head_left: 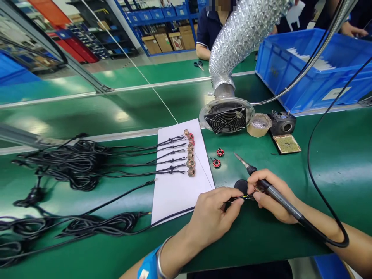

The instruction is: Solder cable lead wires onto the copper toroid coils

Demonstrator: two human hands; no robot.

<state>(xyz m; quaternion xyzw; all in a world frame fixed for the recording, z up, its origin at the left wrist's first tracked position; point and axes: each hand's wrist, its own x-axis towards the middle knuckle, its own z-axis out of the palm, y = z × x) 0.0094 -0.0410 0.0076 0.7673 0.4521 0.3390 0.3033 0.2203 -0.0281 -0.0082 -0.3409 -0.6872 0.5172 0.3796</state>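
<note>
Cable end [245,197] lies pinched in the left hand [215,211] near the table's [343,143] front edge; the right hand [276,212] grips a soldering iron [273,192]. Were that grip to slacken, the tip [240,159] could swing into the red-and-black rings [220,151] beside it.

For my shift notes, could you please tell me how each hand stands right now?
Left hand: closed, pinching the black cable near its thin coloured wires.
Right hand: closed around the soldering iron, also touching a small, partly hidden piece.

Tilted soldering iron [286,204] near black cable [186,211]
</note>
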